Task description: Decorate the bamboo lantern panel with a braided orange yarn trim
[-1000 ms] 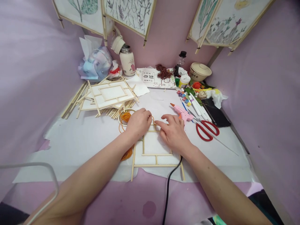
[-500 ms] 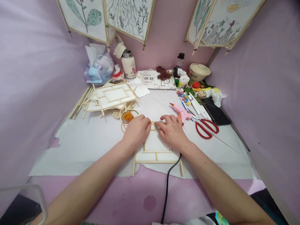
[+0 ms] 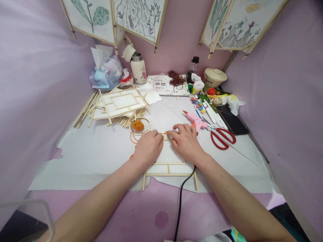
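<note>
A small frame of thin wooden sticks (image 3: 169, 168) lies flat on white paper (image 3: 101, 151) in front of me. My left hand (image 3: 148, 148) rests curled on its upper left part, fingertips pinched on a thin orange string (image 3: 163, 134) at the top bar. My right hand (image 3: 186, 141) lies on the upper right part, thumb and forefinger pinched on the same string. A coil of orange string (image 3: 137, 125) sits just beyond my left hand.
A pink glue gun (image 3: 195, 120) and red scissors (image 3: 222, 137) lie to the right, the gun's black cord (image 3: 181, 198) running toward me. Stacked stick frames (image 3: 118, 104) are at the back left. Pens, a bowl (image 3: 214, 77), a flask (image 3: 138, 69) and clutter line the back wall.
Both hands have drawn a little closer together on the frame's top bar. The camera has tilted slightly, so the frame sits lower in view than a second ago.
</note>
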A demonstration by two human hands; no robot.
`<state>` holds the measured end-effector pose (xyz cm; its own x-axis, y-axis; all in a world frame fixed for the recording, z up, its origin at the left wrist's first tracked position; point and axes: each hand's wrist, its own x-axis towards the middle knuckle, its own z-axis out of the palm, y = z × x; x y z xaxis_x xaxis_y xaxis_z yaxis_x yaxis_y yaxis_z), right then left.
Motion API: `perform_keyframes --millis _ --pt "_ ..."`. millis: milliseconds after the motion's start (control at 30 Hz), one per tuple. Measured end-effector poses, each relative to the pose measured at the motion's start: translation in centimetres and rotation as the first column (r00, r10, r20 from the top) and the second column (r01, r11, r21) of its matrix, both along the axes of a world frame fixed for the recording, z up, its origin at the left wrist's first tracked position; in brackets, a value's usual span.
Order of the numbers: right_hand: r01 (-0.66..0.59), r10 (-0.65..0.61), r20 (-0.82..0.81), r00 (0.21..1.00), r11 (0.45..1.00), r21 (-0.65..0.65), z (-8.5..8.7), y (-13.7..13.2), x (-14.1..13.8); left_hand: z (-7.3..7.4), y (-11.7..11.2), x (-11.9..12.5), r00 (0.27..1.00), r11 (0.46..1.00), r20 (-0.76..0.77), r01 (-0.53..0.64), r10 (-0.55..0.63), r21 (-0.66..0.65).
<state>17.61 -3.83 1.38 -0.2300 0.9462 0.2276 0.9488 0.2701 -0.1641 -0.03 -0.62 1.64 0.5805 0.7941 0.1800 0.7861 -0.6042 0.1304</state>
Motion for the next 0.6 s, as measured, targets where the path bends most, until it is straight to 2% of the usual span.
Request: perform_keyframes --millis 333,600 --pt "0.02 -0.019 -0.02 1.0 0.999 0.027 -0.14 -0.02 -0.18 -0.05 -0.03 0.05 0.998 0.999 -0.057 0.042 -0.041 0.022" --pt "0.004 -0.004 0.017 1.0 1.0 -0.011 0.07 0.05 -0.41 -0.19 -0.02 0.08 0.993 0.997 -0.093 0.074 -0.071 0.032"
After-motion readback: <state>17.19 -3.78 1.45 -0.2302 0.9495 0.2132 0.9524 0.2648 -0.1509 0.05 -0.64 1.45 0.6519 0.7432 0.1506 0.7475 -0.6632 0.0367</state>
